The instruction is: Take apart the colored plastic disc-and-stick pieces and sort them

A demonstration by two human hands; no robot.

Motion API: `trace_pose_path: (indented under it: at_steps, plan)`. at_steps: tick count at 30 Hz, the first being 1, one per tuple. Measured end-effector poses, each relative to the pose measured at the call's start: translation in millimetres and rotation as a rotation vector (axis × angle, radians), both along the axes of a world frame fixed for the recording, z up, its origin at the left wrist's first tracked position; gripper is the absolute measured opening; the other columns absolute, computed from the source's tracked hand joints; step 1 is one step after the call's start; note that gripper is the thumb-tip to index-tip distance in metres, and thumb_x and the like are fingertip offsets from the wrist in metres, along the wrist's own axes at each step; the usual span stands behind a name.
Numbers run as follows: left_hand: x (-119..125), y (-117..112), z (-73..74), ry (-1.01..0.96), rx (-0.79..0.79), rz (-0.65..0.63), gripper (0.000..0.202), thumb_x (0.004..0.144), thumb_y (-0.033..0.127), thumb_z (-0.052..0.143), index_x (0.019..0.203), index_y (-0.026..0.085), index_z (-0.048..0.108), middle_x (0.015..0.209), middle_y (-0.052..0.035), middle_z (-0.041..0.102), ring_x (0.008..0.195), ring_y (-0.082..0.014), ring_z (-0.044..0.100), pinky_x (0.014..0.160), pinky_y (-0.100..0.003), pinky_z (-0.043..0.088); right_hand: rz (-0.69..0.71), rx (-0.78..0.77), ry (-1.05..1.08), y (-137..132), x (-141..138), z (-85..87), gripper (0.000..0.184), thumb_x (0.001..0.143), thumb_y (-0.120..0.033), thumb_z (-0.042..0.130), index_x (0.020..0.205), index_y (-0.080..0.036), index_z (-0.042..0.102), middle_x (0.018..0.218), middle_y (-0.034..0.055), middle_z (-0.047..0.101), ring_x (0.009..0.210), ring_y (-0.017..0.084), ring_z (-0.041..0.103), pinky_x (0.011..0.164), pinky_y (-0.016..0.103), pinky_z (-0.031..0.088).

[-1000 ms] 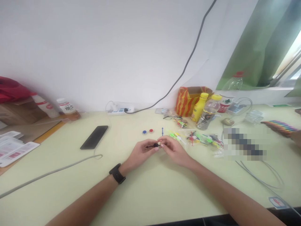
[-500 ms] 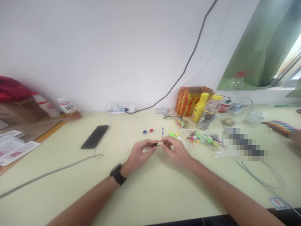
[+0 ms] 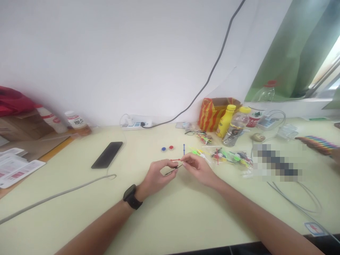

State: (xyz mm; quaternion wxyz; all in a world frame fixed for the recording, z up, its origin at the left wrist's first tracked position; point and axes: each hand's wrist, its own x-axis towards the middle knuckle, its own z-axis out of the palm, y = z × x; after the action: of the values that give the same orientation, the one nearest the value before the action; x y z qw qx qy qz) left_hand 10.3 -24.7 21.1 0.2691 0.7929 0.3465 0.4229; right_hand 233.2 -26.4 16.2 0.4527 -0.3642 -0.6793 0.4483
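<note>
My left hand (image 3: 162, 173), with a black watch (image 3: 132, 197) on its wrist, pinches a thin black plastic stick (image 3: 169, 173) between thumb and fingers. My right hand (image 3: 197, 168) is closed on the same stick's other end, close to the left fingertips. Just behind the fingers, a small red stick (image 3: 175, 160) shows, partly hidden by the hands. Farther back lie a blue stick (image 3: 184, 149), a blue disc (image 3: 163, 149) and a red disc (image 3: 171, 147). Small colourful plastic parts (image 3: 200, 153) sit to the right of my right hand.
A phone (image 3: 107, 154) lies left, near a grey cable (image 3: 61, 194). Bagged parts (image 3: 233, 157) spread to the right, below a yellow bottle (image 3: 225, 121), a clear bottle (image 3: 235, 130) and a striped bag (image 3: 209, 115). At far right, another person's hand (image 3: 335, 156) shows by a rainbow-striped thing (image 3: 317, 144).
The black stick has tilted, its left end dropping slightly. My hands have shifted a little, and more of the red stick shows behind my fingers.
</note>
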Motion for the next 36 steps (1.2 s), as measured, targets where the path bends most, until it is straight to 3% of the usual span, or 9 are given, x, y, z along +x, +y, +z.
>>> trace_pose_path:
  at_steps: [7,11,15,18,20,22,25,30,36]
  plan:
    - [5.8,-2.0,6.5,-0.154,-0.29,-0.218,0.016,0.096,0.028,0.067,0.105,0.018,0.075,0.122,-0.0119,0.073,0.121,-0.0264,0.066,0.105,-0.041,0.055,-0.037,-0.003,0.026,6.2,4.2,3.0,0.031,0.095,-0.051,0.063,0.109,-0.023,0.065,0.1,0.0053,0.064,0.084,0.018,0.06,0.073,0.031,0.052]
    - [6.7,1.4,6.1,-0.243,-0.402,-0.181,0.025,0.091,0.033,0.074,0.112,0.018,0.073,0.113,-0.0105,0.075,0.106,-0.0244,0.071,0.097,-0.039,0.059,-0.227,0.186,-0.069,6.0,7.5,4.2,0.028,0.097,-0.046,0.06,0.112,-0.024,0.066,0.112,0.0084,0.063,0.096,0.021,0.061,0.088,0.037,0.051]
    - [4.8,4.7,6.0,-0.265,-0.433,-0.11,0.027,0.089,0.035,0.077,0.11,0.018,0.074,0.111,-0.01,0.077,0.103,-0.0238,0.072,0.098,-0.039,0.059,-0.168,0.206,-0.136,-1.2,7.5,5.3,0.037,0.102,-0.044,0.05,0.133,-0.026,0.058,0.091,0.0043,0.061,0.081,0.02,0.058,0.078,0.036,0.05]
    - [3.3,6.3,6.3,-0.289,-0.436,-0.085,0.026,0.088,0.035,0.078,0.106,0.017,0.074,0.109,-0.0095,0.077,0.104,-0.0236,0.073,0.098,-0.038,0.059,-0.131,0.186,-0.106,-7.3,4.0,5.6,0.05,0.103,-0.047,0.047,0.149,-0.028,0.042,0.098,0.0041,0.06,0.08,0.018,0.057,0.076,0.034,0.049]
    - [2.7,7.1,6.1,-0.31,-0.444,-0.077,0.025,0.087,0.035,0.079,0.105,0.017,0.074,0.109,-0.0093,0.077,0.104,-0.0236,0.073,0.098,-0.038,0.059,-0.114,0.133,-0.078,-8.9,2.9,6.5,0.039,0.104,-0.05,0.045,0.132,-0.026,0.057,0.098,0.0038,0.06,0.078,0.017,0.056,0.077,0.033,0.048]
    - [2.4,7.9,5.7,-0.33,-0.447,-0.063,0.025,0.086,0.034,0.08,0.103,0.017,0.073,0.108,-0.009,0.077,0.103,-0.0234,0.073,0.097,-0.037,0.06,-0.01,0.033,-0.075,-7.8,4.0,8.3,0.048,0.106,-0.054,0.038,0.084,-0.022,0.066,0.078,0.0021,0.057,0.069,0.016,0.052,0.075,0.033,0.046]
    - [2.5,8.6,5.1,-0.341,-0.443,-0.043,0.024,0.086,0.033,0.08,0.102,0.017,0.073,0.107,-0.0085,0.077,0.102,-0.0228,0.073,0.096,-0.036,0.06,0.131,-0.066,-0.035,-3.0,8.0,11.1,0.071,0.106,-0.059,0.031,0.047,-0.021,0.039,0.055,0.0,0.04,0.056,0.014,0.042,0.069,0.034,0.042]
    - [3.2,8.0,5.4,-0.344,-0.446,-0.052,0.026,0.085,0.034,0.081,0.101,0.017,0.073,0.106,-0.009,0.077,0.101,-0.0232,0.073,0.096,-0.037,0.06,0.012,-0.083,0.073,2.2,9.0,12.6,0.048,0.094,-0.063,0.058,0.072,-0.021,0.056,0.068,0.0004,0.055,0.063,0.015,0.048,0.062,0.03,0.041]
    - [4.1,6.2,4.5,-0.318,-0.467,-0.097,0.027,0.086,0.036,0.08,0.103,0.017,0.073,0.109,-0.0107,0.077,0.102,-0.0235,0.073,0.097,-0.039,0.06,0.067,-0.14,0.186,0.7,1.2,7.7,0.036,0.087,-0.054,0.074,0.094,-0.023,0.056,0.083,0.001,0.061,0.077,0.016,0.057,0.063,0.027,0.044]
